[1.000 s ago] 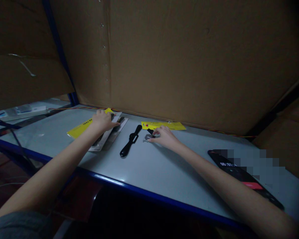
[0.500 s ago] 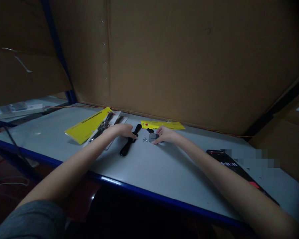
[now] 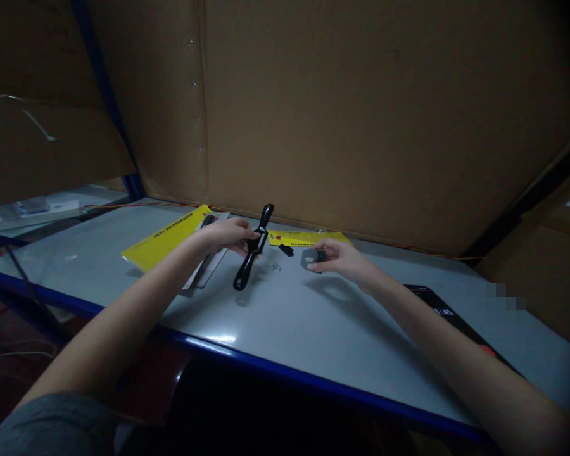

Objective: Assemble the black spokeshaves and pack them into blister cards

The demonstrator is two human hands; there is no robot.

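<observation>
The left hand [image 3: 228,234] grips a black spokeshave [image 3: 253,250] above the desk [image 3: 275,329]. The right hand [image 3: 339,258] pinches a small black piece [image 3: 321,255], and a tiny screw [image 3: 276,266] lies between the hands.

My left hand [image 3: 227,234] grips a glossy black two-handled spokeshave [image 3: 253,249] at mid-body, held tilted, upper end toward one o'clock. My right hand [image 3: 342,259] pinches a small black part [image 3: 321,255]. Between the hands lie a black plastic piece [image 3: 285,250] and a tiny silver screw [image 3: 276,266]. A yellow card [image 3: 304,238] lies at twelve o'clock, yellow-backed packaging [image 3: 164,239] at eleven, a black phone [image 3: 449,310] at two.
</observation>
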